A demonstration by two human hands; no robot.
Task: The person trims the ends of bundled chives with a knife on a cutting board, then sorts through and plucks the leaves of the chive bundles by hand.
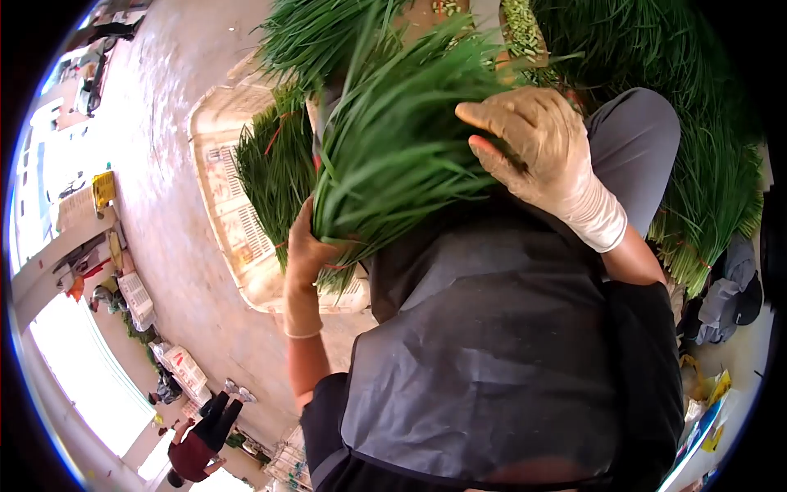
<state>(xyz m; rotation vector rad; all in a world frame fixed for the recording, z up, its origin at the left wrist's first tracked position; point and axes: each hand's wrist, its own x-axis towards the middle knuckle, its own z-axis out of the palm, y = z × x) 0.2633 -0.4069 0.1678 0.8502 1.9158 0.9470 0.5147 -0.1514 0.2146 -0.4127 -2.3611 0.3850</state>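
My left hand (pixel 305 250), in a thin pale glove, is closed around one end of a bunch of green chives (pixel 402 156). The long leaves fan out to the right across my lap and are blurred by motion. My right hand (pixel 533 139), in a stained glove with a wrinkled cuff, is beside the free ends of the leaves. Its thumb and forefinger are apart, with nothing visible between them; the other fingers are partly hidden. A dark apron (pixel 492 344) covers my front.
A pale plastic crate (pixel 221 205) on the left holds chives tied with red bands (pixel 275 156). More chives (pixel 697 164) are heaped on the right, and others (pixel 320 37) lie at the top. A person (pixel 197 443) is at the lower left, farther off on the concrete floor (pixel 176 246).
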